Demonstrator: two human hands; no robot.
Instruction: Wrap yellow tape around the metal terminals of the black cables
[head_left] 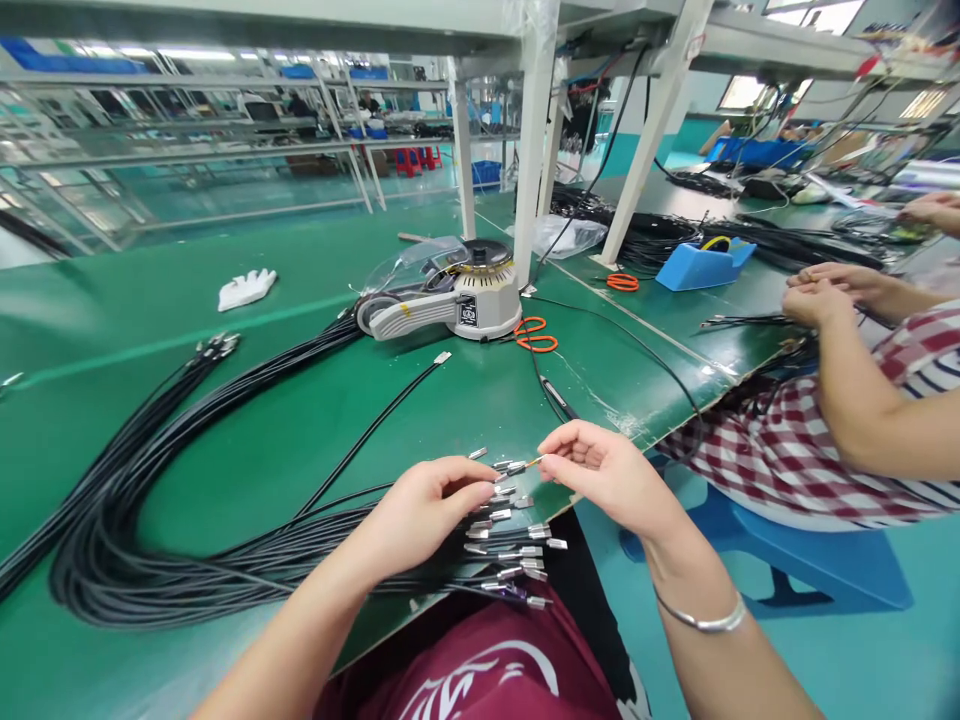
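Note:
A thick bundle of black cables loops over the green table, and its metal connector ends fan out at the near edge. My left hand is closed over the cables just behind those ends. My right hand pinches the tip of one cable end held between the two hands. A single black cable with a metal end lies apart, farther up the table.
A white tape dispenser sits mid-table with orange scissors beside it. A white glove lies at the left. A person in a checked shirt works at the right on a blue stool, near a blue tray and more cables.

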